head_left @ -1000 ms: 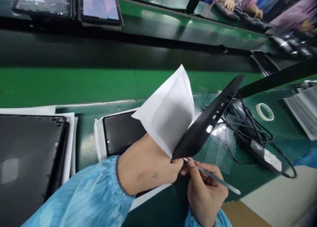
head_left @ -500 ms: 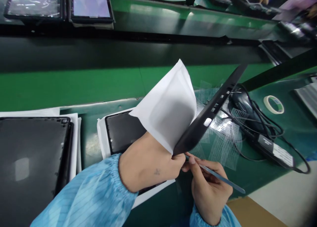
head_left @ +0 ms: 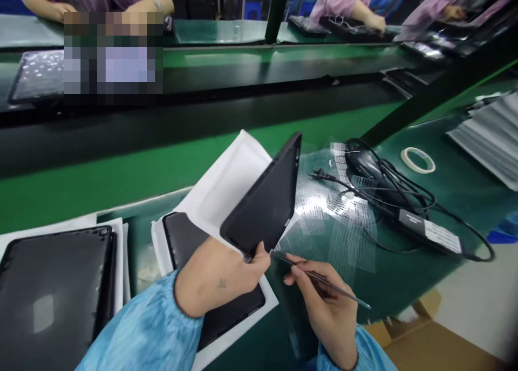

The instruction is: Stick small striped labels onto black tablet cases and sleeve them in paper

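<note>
Head-worn view, forward and down onto left hand [head_left: 220,279], right hand [head_left: 324,306]

The sleeve [head_left: 137,333] is pale blue pinstripe, the tablet shell [head_left: 263,198] black.

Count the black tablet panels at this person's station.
3: held panel in the left hand; lower panel on a white sheet beneath it; far-left panel. Others may be hidden underneath.

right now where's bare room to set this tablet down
The green mat shows bare in a patch right of the metal pick in your right hand, below the charger, and in a narrow strip between the left tablet stack and the white sheet. It's crowded around the cables and clear film, and under the tablet in your left hand.
</note>
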A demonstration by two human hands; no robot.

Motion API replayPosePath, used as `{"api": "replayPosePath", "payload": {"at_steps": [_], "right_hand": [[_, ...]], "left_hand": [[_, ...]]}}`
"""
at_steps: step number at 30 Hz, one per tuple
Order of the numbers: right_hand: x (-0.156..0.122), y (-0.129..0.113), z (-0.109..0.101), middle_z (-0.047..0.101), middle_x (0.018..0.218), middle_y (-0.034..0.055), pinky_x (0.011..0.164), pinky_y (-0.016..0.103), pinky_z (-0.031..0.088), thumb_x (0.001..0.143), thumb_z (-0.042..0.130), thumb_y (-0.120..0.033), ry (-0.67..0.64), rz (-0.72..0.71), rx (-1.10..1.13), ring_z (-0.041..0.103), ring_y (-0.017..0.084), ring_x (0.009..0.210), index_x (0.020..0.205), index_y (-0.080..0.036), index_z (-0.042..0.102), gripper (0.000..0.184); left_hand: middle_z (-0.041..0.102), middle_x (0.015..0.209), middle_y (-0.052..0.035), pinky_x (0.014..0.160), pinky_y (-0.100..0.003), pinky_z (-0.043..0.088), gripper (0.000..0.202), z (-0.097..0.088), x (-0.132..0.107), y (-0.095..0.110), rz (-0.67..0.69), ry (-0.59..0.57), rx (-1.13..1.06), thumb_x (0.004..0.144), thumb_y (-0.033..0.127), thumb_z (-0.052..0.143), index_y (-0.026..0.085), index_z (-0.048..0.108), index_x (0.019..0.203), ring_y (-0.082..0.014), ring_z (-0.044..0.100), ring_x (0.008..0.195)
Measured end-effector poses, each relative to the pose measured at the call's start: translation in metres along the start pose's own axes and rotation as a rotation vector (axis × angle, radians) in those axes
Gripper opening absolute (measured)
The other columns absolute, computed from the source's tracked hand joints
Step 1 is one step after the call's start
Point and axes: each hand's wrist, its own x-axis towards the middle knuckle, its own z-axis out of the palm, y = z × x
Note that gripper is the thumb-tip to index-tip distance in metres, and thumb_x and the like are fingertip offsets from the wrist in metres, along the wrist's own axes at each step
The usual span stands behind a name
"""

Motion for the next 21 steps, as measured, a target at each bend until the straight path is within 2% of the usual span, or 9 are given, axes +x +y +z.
{"api": "replayPosePath", "payload": {"at_steps": [2,5,9,11,13,15,18,19,21], "right_hand": [[0.002,0.002,0.0,0.069,0.067,0.0004,0.077,0.026,0.056,0.085,0.065,-0.016,0.07,0.04,0.065,0.068,0.02,0.095,0.085,-0.022,0.063,0.006],[0.005,0.005,0.0,0.072,0.08,0.0026,0.065,0.026,0.056,0.085,0.066,-0.019,0.15,0.1,0.264,0.07,0.017,0.073,0.087,-0.021,0.062,0.005],[0.009,0.006,-0.003,0.072,0.096,0.0061,0.055,0.026,0.053,0.086,0.066,-0.021,0.186,0.146,0.453,0.063,0.011,0.053,0.088,-0.021,0.061,0.006],[0.01,0.004,-0.004,0.072,0.096,0.0066,0.052,0.026,0.052,0.085,0.066,-0.022,0.208,0.148,0.496,0.062,0.01,0.051,0.087,-0.02,0.06,0.007],[0.01,0.002,-0.005,0.072,0.096,0.0068,0.051,0.027,0.051,0.085,0.066,-0.022,0.229,0.153,0.543,0.061,0.01,0.049,0.086,-0.019,0.059,0.008],[0.011,0.001,-0.006,0.071,0.096,0.007,0.05,0.027,0.051,0.085,0.066,-0.022,0.244,0.168,0.593,0.06,0.01,0.049,0.086,-0.019,0.058,0.008],[0.011,0.001,-0.007,0.071,0.096,0.0076,0.049,0.026,0.051,0.085,0.065,-0.023,0.231,0.203,0.632,0.059,0.01,0.048,0.086,-0.018,0.057,0.009],[0.011,0.002,-0.008,0.071,0.096,0.0077,0.049,0.026,0.05,0.085,0.065,-0.023,0.219,0.209,0.636,0.059,0.01,0.048,0.086,-0.018,0.057,0.009],[0.012,0.003,-0.009,0.071,0.095,0.0074,0.048,0.026,0.05,0.085,0.065,-0.023,0.202,0.217,0.636,0.059,0.01,0.048,0.085,-0.018,0.058,0.009]], "left_hand": [[0.059,0.053,-0.0027,0.061,-0.032,0.051,0.027,0.002,0.002,-0.002,-0.194,-0.014,-0.209,0.081,0.02,0.043,0.02,0.07,0.081,-0.0206,0.058,0.054],[0.067,0.075,-0.0031,0.084,-0.036,0.051,0.018,0.009,0.006,-0.009,-0.494,0.025,-0.378,0.081,0.026,0.056,0.019,0.067,0.093,-0.0227,0.064,0.08],[0.067,0.1,-0.0029,0.092,-0.037,0.049,0.031,0.014,0.008,-0.015,-0.87,0.402,-0.739,0.075,0.027,0.069,0.019,0.063,0.104,-0.0214,0.062,0.097],[0.067,0.102,-0.0013,0.096,-0.036,0.047,0.031,0.006,0.01,-0.009,-0.903,0.55,-0.826,0.071,0.025,0.072,0.021,0.063,0.101,-0.0206,0.062,0.099],[0.067,0.102,0.0011,0.098,-0.035,0.047,0.031,-0.007,0.008,0.0,-0.983,0.603,-0.839,0.069,0.023,0.074,0.023,0.064,0.098,-0.0207,0.061,0.102],[0.068,0.102,0.0023,0.09,-0.035,0.052,0.033,-0.022,-0.001,0.008,-1.167,0.56,-0.827,0.068,0.026,0.073,0.024,0.063,0.099,-0.0226,0.061,0.1],[0.068,0.097,-0.0001,0.069,-0.035,0.057,0.046,-0.04,-0.036,0.005,-1.427,0.322,-0.657,0.066,0.042,0.071,0.024,0.059,0.107,-0.025,0.064,0.085],[0.068,0.095,-0.0015,0.064,-0.036,0.056,0.053,-0.044,-0.051,0.0,-1.456,0.223,-0.521,0.065,0.049,0.068,0.024,0.057,0.111,-0.025,0.063,0.079],[0.067,0.093,-0.0043,0.065,-0.041,0.055,0.06,-0.051,-0.082,-0.007,-1.442,0.044,-0.185,0.067,0.061,0.059,0.023,0.054,0.113,-0.0259,0.063,0.073]]}}
